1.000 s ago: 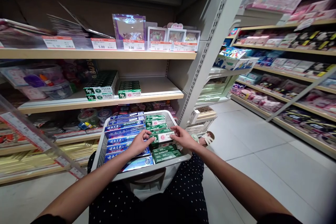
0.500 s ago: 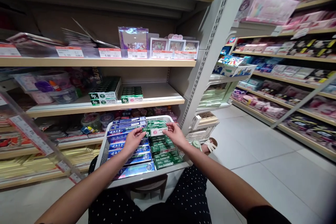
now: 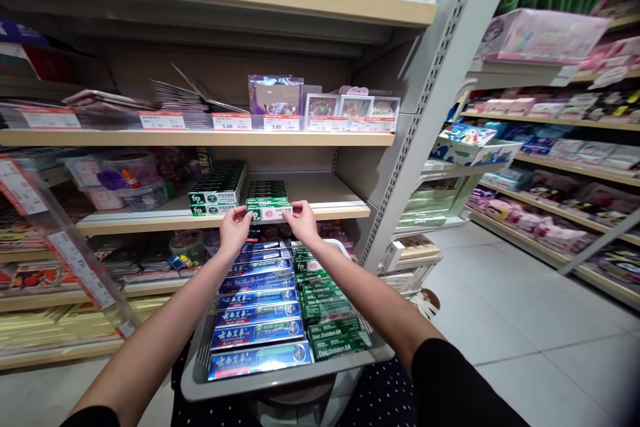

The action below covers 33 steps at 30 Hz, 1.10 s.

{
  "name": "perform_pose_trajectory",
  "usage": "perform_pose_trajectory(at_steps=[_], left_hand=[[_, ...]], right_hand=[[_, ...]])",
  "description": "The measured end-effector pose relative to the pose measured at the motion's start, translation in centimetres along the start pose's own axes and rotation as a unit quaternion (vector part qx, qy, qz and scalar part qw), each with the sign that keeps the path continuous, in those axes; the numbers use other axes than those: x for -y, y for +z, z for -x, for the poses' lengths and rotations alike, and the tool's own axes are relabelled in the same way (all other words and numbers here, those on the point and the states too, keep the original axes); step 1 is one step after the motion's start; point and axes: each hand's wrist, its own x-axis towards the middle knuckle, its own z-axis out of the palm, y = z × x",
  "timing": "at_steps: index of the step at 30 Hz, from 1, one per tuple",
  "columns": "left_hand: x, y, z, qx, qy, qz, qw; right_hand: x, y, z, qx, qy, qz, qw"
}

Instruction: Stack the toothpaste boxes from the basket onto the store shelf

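Note:
Between my left hand and my right hand is a green-and-white toothpaste box, held by its two ends with closed fingers. It is level with the lower shelf's front edge, just in front of a short row of matching green boxes; whether it touches them I cannot tell. A longer row of green boxes stands to the left on that shelf. Below my forearms, a grey basket holds blue toothpaste boxes on its left side and green Doc.Golden boxes on its right.
The wooden shelf ends at a grey slotted upright on the right. Above it, a shelf edge carries price labels. Plastic tubs stand at the left. A slanted label strip juts in at lower left.
Both hands have carried the green toothpaste box up and forward, from above the basket to the shelf edge. The view has shifted, so the shelves appear lower and further right.

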Motion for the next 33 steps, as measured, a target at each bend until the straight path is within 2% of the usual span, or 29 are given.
perform_pose_trajectory(at_steps=[8,16,27,30,33], left_hand=[[2.2,-0.1,-1.0,0.006,0.035,-0.065,0.997],[1.8,0.5,-1.7,0.013,0.078,-0.134,0.988],[1.1,1.5,-3.3,0.026,0.134,-0.265,0.955],[1.5,1.6,-3.5,0.028,0.146,-0.277,0.949],[1.8,1.8,-3.5,0.023,0.142,-0.254,0.956]], right_hand=[[-1.0,1.4,-0.7,-0.023,-0.021,0.085,0.996],[-1.5,1.4,-2.2,0.000,-0.023,0.090,0.996],[-2.3,1.9,-4.7,0.011,-0.017,0.093,0.995],[-2.6,2.0,-4.9,0.005,-0.024,0.088,0.996],[-2.8,2.1,-4.9,0.002,-0.029,0.087,0.996]])
